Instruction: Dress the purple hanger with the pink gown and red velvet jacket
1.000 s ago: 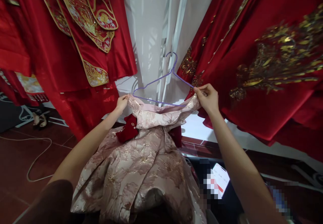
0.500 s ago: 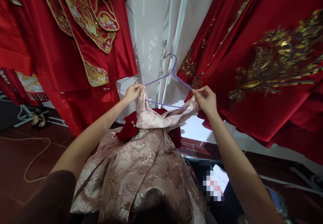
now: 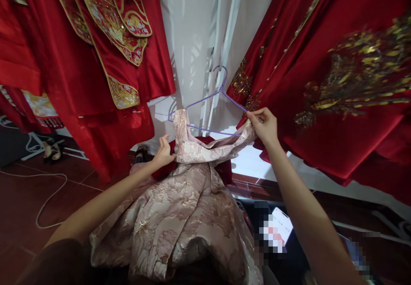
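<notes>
A pale pink brocade dress (image 3: 189,191) with gold floral patterning hangs by its straps on a thin purple hanger (image 3: 205,99). Pinched between the fingertips of my right hand (image 3: 265,124) are the right strap and the hanger's end beneath it. My left hand (image 3: 164,152) is at the left side of the bodice, thumb and fingers apart, its thumb close to the fabric; whether it touches is unclear. The hanger's left tip sticks out past the left strap. Behind the bodice shows dark red cloth (image 3: 227,171), partly hidden.
Red embroidered garments (image 3: 154,71) hang at the left, and a red gown (image 3: 308,71) with gold sequins hangs at the right. A lit phone (image 3: 282,225) lies lower right, partly pixelated. A white cable (image 3: 48,199) and dark shoes (image 3: 51,151) are on the tiled floor.
My left hand has let go of the left strap and moved down beside the bodice, exposing the hanger's left tip. My right hand keeps its pinch, barely shifted.
</notes>
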Demonstrator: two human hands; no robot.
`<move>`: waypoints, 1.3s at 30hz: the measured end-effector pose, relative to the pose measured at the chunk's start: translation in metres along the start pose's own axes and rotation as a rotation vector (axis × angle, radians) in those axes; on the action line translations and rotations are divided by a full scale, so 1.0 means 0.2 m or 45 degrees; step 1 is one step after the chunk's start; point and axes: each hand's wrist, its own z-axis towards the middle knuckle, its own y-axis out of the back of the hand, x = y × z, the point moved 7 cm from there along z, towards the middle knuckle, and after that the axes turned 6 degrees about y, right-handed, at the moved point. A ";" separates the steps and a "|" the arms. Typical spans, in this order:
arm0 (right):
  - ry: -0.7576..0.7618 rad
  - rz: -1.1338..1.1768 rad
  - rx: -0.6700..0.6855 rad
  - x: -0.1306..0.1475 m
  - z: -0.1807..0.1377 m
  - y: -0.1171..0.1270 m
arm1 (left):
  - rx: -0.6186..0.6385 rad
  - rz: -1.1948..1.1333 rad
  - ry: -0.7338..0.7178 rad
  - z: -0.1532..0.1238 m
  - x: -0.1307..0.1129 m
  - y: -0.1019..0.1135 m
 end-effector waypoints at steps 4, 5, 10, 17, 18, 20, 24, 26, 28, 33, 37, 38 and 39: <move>-0.001 0.042 0.024 0.00 0.01 0.00 | 0.293 -0.113 0.173 0.07 0.16 0.02; -0.007 0.061 0.029 -0.01 0.01 0.00 | 0.301 -0.142 0.196 0.12 0.18 0.05; -0.055 0.101 0.040 -0.02 0.00 -0.01 | -0.053 -0.164 0.304 0.45 0.12 0.30; 0.003 -0.165 -0.060 0.14 -0.06 0.05 | -0.359 0.224 0.088 0.72 -0.42 0.43; 0.021 -0.196 -0.072 0.17 -0.07 0.06 | -0.369 0.235 0.018 0.72 -0.51 0.43; 0.056 -0.256 -0.103 0.23 -0.09 0.07 | -0.361 0.295 -0.088 0.69 -0.66 0.41; 0.080 -0.355 -0.133 0.29 -0.12 0.07 | -0.277 0.535 -0.115 0.60 -0.83 0.38; 0.090 -0.385 -0.118 0.31 -0.13 0.06 | -0.224 0.671 -0.077 0.56 -0.86 0.39; 0.119 -0.406 -0.089 0.34 -0.14 0.04 | -0.135 0.788 -0.053 0.54 -0.87 0.38; 0.146 -0.416 -0.047 0.39 -0.16 0.01 | -0.032 0.738 -0.091 0.57 -0.95 0.33; 0.100 -0.328 0.001 0.36 -0.18 -0.02 | -0.081 0.436 -0.250 0.62 -1.09 0.26; 0.090 -0.301 0.009 0.34 -0.18 -0.03 | -0.081 0.386 -0.280 0.63 -1.11 0.24; 0.079 -0.285 0.011 0.32 -0.17 -0.04 | -0.070 0.354 -0.298 0.64 -1.12 0.23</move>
